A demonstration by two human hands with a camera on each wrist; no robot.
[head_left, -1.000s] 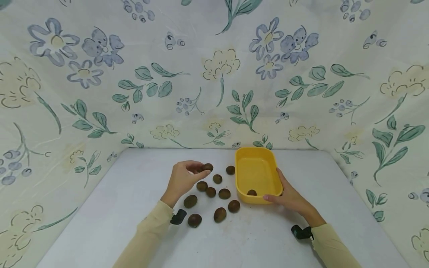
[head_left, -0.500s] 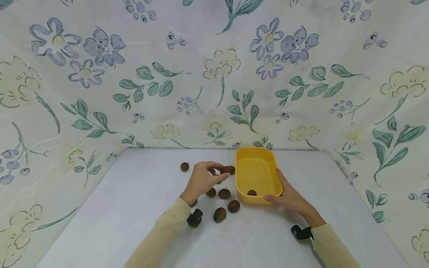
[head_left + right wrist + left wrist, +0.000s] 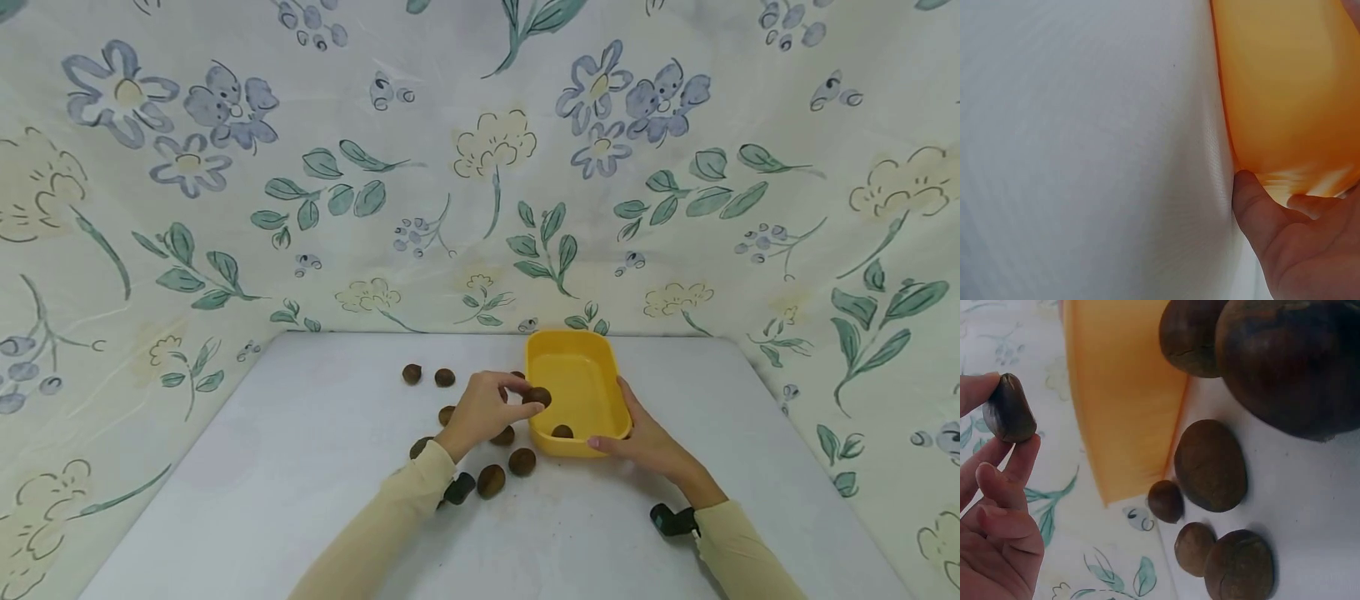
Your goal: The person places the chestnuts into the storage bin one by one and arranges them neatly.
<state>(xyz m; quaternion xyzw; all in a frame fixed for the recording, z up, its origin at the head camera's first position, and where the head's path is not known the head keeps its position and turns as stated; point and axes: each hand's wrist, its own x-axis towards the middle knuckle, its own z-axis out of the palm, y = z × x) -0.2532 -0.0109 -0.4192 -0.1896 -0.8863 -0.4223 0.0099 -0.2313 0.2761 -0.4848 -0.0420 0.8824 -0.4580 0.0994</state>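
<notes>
My left hand (image 3: pixel 483 412) pinches a brown chestnut (image 3: pixel 539 397) between thumb and fingertips. It holds the nut at the left rim of a yellow plastic box (image 3: pixel 573 375). In the left wrist view, the same nut (image 3: pixel 1010 409) sits at the fingertips, apart from the box wall (image 3: pixel 1119 406). One other chestnut (image 3: pixel 562 432) lies inside, near the front wall. My right hand (image 3: pixel 652 437) grips the box at its near right corner, thumb at the front rim and fingers along the right side. The right wrist view shows those fingers (image 3: pixel 1254 206) against the orange-lit wall.
Several loose chestnuts (image 3: pixel 491 481) lie on the white table (image 3: pixel 570 533) left of the box, some partly hidden by my left hand and sleeve. Two of them (image 3: pixel 444 377) are farther back. A flower-patterned cloth (image 3: pixel 450 183) hangs behind and at both sides.
My left hand has carried the pinched chestnut rightward from over the scattered nuts to the box's left rim, uncovering two nuts at the back. The right hand and box stay in place.
</notes>
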